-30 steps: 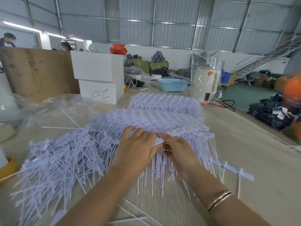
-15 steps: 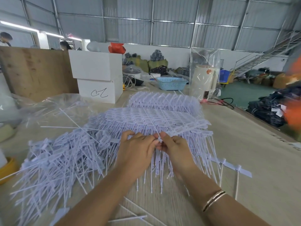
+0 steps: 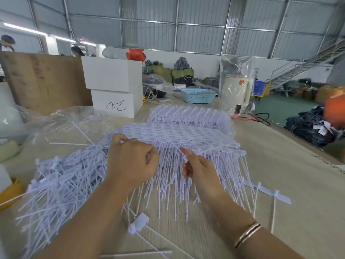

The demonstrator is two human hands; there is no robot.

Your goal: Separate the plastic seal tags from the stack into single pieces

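Observation:
A stack of joined white plastic seal tags (image 3: 183, 139) lies in the middle of the table, tails hanging toward me. My left hand (image 3: 130, 161) is closed on a single tag whose thin tail slants up and left from the fist. My right hand (image 3: 197, 167) pinches the head of another tag at the stack's front edge. A heap of single tags (image 3: 63, 186) spreads at the left. A second stack (image 3: 188, 116) lies behind the first.
One loose tag (image 3: 139, 224) lies near my left forearm, others (image 3: 270, 193) at the right. Two white boxes (image 3: 113, 86), a blue basket (image 3: 198, 95), a bagged white appliance (image 3: 236, 92) and clear plastic wrap (image 3: 61, 124) stand behind. A yellow rim (image 3: 9, 191) sits at left.
My hands, pinched together at the stack's front edge, have pulled apart. The left hand has moved left with a freed tag. The right hand stays by the stack.

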